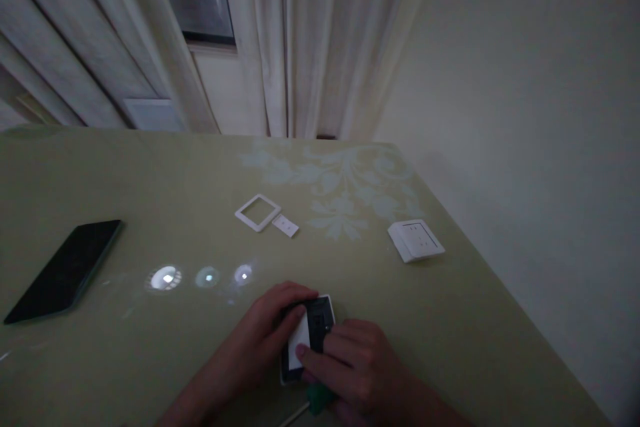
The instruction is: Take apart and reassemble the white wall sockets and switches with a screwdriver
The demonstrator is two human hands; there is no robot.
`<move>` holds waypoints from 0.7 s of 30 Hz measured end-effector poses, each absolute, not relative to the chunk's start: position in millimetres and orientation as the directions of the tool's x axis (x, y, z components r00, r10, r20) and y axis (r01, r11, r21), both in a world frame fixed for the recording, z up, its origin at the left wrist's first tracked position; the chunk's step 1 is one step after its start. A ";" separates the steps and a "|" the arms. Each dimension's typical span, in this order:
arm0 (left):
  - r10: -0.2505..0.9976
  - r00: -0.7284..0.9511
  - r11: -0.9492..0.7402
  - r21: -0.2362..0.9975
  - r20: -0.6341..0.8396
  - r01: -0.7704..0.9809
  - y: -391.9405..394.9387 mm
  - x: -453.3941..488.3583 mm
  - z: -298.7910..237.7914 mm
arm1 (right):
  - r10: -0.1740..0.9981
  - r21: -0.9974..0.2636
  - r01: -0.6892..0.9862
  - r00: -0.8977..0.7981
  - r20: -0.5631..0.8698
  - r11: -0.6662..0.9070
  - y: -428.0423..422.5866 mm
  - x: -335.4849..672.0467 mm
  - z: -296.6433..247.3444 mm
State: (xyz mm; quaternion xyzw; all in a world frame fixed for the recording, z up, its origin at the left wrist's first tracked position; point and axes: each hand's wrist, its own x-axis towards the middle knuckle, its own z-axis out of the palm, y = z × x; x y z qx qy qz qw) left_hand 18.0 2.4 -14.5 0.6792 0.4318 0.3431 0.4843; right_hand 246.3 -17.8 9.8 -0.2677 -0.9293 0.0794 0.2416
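A wall socket panel [320,310] with a dark inner frame and a white rim lies on the table in front of me, and a white insert [299,340] sits in its left part. My left hand [275,321] grips the panel's upper left edge, its thumb on the insert. My right hand [357,357] is closed at the panel's lower right, one fingertip pressing on the insert. Tucked in this hand is a screwdriver [319,397] with a green handle, its shaft pointing down and left. The fingers partly hide the panel and the handle.
Beyond my hands lie a white square frame [241,216] and a small white socket insert [286,225]. Another white socket [417,240] rests near the table's right edge. A dark tablet-like slab [65,270] lies at left on the glossy table [175,187]. Curtains hang behind.
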 end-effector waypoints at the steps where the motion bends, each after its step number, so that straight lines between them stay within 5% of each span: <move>1: 0.921 0.386 -0.154 0.954 0.044 0.257 2.1 17.9 -14.1 | 0.532 -0.274 0.457 -0.738 0.414 0.846 -17.6 246.2 8.5; 21: 0.934 0.357 -0.110 0.962 0.014 0.249 3.5 13.2 -19.0 | 0.503 -0.276 0.422 -0.760 0.412 0.864 -15.5 248.1 5.1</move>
